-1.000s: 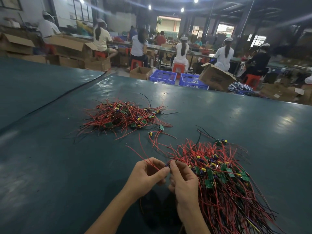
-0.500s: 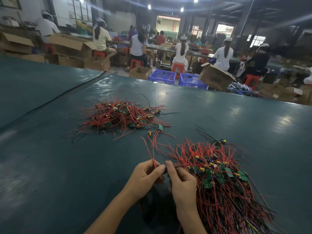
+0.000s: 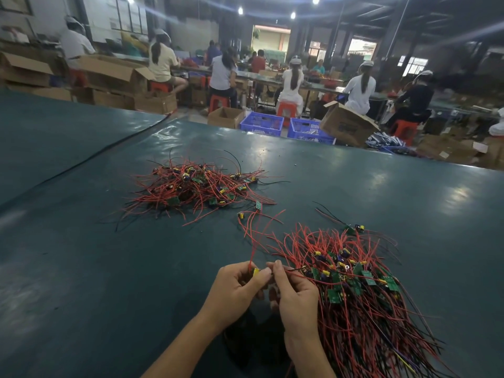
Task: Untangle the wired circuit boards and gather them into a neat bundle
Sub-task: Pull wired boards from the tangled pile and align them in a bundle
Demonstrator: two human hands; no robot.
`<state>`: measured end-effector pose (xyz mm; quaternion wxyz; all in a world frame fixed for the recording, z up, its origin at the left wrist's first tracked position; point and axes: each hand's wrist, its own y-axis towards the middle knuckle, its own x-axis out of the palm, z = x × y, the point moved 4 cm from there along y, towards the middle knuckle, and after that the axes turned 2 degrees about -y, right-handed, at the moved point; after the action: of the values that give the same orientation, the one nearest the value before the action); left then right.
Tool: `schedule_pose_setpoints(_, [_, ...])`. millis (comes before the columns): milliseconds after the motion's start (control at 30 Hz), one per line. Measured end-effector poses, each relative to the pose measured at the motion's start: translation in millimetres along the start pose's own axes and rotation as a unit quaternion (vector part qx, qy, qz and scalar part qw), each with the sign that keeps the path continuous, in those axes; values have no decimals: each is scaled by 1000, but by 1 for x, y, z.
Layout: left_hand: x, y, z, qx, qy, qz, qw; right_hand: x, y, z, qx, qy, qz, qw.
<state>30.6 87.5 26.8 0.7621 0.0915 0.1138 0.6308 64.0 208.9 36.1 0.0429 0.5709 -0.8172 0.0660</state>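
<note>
Wired circuit boards [image 3: 362, 271] are laid out in two heaps on a broad dark green table [image 3: 81, 268], which fills most of the view. The bigger heap [image 3: 354, 309] is found at the near right: green boards with yellow and blue parts are massed at its top, and long red and black wires are fanned toward the near edge. The smaller heap [image 3: 196, 189] is set farther back and to the left, well apart from the first, with its wires splayed in all directions.

Beyond the table's far edge a tilted cardboard box [image 3: 346, 126] is seen; dark print is carried on its side, but it is too blurred to be read. Two blue crates [image 3: 261, 124] are placed just beside it. People [image 3: 293, 80] are seated on red stools [image 3: 286, 109] at long benches behind.

At the left margin of the bigger heap the two hands are brought close together. By the left hand [image 3: 234, 290] a small board [image 3: 256, 272] with a yellow part is pinched between thumb and fingers, and a red wire [image 3: 252, 241] is seen rising from it. By the right hand [image 3: 297, 298] a thin wire leading into the heap is pinched at the fingertips.

Between the heaps one loose board [image 3: 258, 205] and a yellow part [image 3: 240, 214] are left lying on red wires. Another stray board [image 3: 354, 228] is seen just behind the bigger heap.
</note>
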Motion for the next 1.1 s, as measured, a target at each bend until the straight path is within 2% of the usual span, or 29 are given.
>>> schedule_pose_setpoints(300, [-4, 1, 8, 10, -83, 49, 995, -30, 20, -2, 30, 181, 110, 977])
schedule_pose_setpoints(533, [-7, 1, 8, 13, -93, 54, 994, -23, 15, -2, -2, 154, 118, 981])
schedule_pose_setpoints(600, [-5, 1, 6, 0, -88, 47, 995, -16, 10, -2, 1, 105, 89, 991])
schedule_pose_setpoints(700, [2, -2, 5, -1, -67, 5, 998, 2, -2, 1, 6, 24, 2, 1000])
schedule_pose_setpoints(767, [4, -3, 6, 3, -56, -9, 998, 7, -6, 2, 16, 13, -17, 1000])
schedule_pose_setpoints(900, [5, -4, 11, 12, -28, -19, 999, 2, -3, 1, 40, 49, 13, 998])
schedule_pose_setpoints(1100, [1, -4, 17, 15, -42, -15, 999, -22, 9, -3, 63, 148, 90, 983])
